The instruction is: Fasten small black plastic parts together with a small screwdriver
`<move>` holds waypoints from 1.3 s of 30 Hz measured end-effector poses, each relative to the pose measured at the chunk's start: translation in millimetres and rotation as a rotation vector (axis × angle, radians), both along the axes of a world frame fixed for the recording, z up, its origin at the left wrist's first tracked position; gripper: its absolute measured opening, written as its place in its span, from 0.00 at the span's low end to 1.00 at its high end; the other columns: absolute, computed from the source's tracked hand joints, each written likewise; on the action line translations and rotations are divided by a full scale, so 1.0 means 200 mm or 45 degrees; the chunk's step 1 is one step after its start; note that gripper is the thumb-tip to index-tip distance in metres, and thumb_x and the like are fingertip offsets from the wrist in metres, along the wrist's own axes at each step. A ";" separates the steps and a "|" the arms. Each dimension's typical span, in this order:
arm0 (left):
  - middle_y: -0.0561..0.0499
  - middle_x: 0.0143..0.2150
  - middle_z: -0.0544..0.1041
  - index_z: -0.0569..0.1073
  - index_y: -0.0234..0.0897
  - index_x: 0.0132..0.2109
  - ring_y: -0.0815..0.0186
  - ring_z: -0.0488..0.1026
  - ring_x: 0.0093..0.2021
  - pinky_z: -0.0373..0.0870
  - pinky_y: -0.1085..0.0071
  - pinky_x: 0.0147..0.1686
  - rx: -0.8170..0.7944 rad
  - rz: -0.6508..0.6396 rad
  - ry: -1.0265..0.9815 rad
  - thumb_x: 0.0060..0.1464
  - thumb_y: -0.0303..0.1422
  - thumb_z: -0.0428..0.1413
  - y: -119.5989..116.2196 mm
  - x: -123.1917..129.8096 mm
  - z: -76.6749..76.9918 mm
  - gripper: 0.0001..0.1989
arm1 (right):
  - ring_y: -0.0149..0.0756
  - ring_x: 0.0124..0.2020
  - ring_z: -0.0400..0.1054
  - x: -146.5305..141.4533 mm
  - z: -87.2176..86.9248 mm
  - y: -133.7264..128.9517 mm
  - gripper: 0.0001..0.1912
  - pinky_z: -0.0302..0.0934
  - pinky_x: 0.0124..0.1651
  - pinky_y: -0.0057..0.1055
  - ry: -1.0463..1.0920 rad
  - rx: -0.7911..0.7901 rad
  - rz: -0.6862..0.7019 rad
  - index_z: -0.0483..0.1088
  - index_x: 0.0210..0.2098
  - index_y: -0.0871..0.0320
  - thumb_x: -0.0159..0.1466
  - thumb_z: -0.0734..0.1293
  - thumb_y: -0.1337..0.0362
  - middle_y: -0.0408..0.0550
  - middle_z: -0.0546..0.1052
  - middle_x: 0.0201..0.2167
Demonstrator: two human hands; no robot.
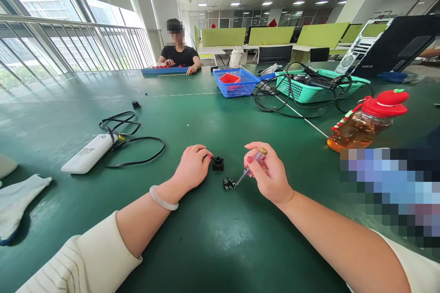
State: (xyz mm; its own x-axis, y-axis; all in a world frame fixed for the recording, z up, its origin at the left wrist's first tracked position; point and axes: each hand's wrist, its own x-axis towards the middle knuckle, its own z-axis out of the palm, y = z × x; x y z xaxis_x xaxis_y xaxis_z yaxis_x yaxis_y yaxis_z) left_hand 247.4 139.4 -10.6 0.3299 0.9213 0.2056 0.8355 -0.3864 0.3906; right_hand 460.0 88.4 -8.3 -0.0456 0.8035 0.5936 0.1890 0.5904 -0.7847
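We look down at a glossy green table (161, 219), where a square black part (217, 164) lies in front of us; every place here is told from it. Just left of the square black part is our left hand (194, 162), palm down, fingers bent and close together. Its fingertips are right beside the part; we cannot tell whether they touch it or pinch anything. To the right, our right hand (267, 170) pinches a small screwdriver (245, 173) with a see-through handle between thumb and fingers. The shaft slants down to a small black piece with metal contacts (229, 184), lying nearer to us than the square part and slightly right. The tip meets or nearly meets that piece's right edge; we cannot tell which. Well left of the square part lies a white device (87, 154) with a looped black cord (146, 138). Beyond and to the right stand a blue basket (237, 89) and a teal basket (302, 95) piled with cables; farther right, a red-capped bottle (360, 129) leans.
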 end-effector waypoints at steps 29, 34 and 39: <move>0.45 0.59 0.67 0.72 0.45 0.50 0.49 0.63 0.60 0.57 0.43 0.60 -0.017 -0.281 0.108 0.55 0.46 0.56 -0.27 0.05 0.06 0.18 | 0.28 0.20 0.61 0.02 0.04 0.02 0.07 0.60 0.26 0.27 -0.104 0.125 -0.285 0.66 0.42 0.54 0.65 0.61 0.62 0.37 0.67 0.21; 0.45 0.58 0.68 0.70 0.44 0.48 0.52 0.64 0.59 0.57 0.46 0.61 -0.030 -0.276 0.139 0.59 0.42 0.53 -0.37 -0.01 0.06 0.13 | 0.28 0.18 0.58 0.02 0.05 0.02 0.07 0.58 0.26 0.27 -0.143 0.155 -0.317 0.67 0.42 0.54 0.63 0.62 0.62 0.36 0.67 0.20; 0.46 0.59 0.68 0.71 0.46 0.49 0.52 0.64 0.61 0.59 0.46 0.61 -0.034 -0.165 0.183 0.58 0.42 0.53 -0.51 -0.23 0.08 0.13 | 0.28 0.18 0.59 0.02 0.05 0.03 0.08 0.58 0.27 0.27 -0.152 0.133 -0.357 0.66 0.41 0.54 0.63 0.62 0.62 0.36 0.67 0.20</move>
State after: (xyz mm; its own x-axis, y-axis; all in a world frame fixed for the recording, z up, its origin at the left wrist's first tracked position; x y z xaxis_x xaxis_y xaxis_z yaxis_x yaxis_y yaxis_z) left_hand 202.4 38.4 5.5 0.4704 0.8737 0.1238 0.8273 -0.4854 0.2828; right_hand 464.9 93.6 2.7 0.0949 0.7294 0.6775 0.4431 0.5785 -0.6848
